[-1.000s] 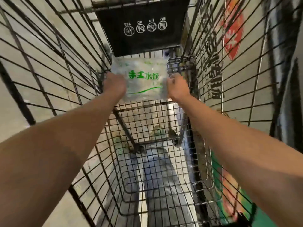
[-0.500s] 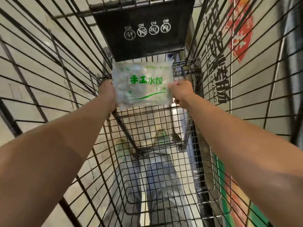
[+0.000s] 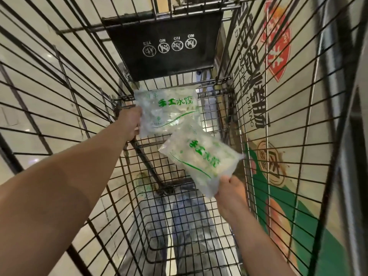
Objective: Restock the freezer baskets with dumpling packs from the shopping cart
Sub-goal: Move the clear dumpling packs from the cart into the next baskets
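Observation:
Both arms reach down into the wire shopping cart. My left hand grips the left edge of a clear dumpling pack with green lettering, held near the cart's far end. My right hand pinches the lower corner of a second dumpling pack, which is tilted and sits closer to me, overlapping the first pack's lower right corner. No freezer basket is in view.
A black plastic flap with white pictograms hangs at the cart's far end. Through the right wire wall a printed panel with red and green graphics stands close. Pale floor tiles lie to the left. Trouser legs show beneath the cart floor.
Earlier both hands held what looked like one pack at its two sides. Now the right hand has drawn back toward me with a second pack, while the left keeps the first.

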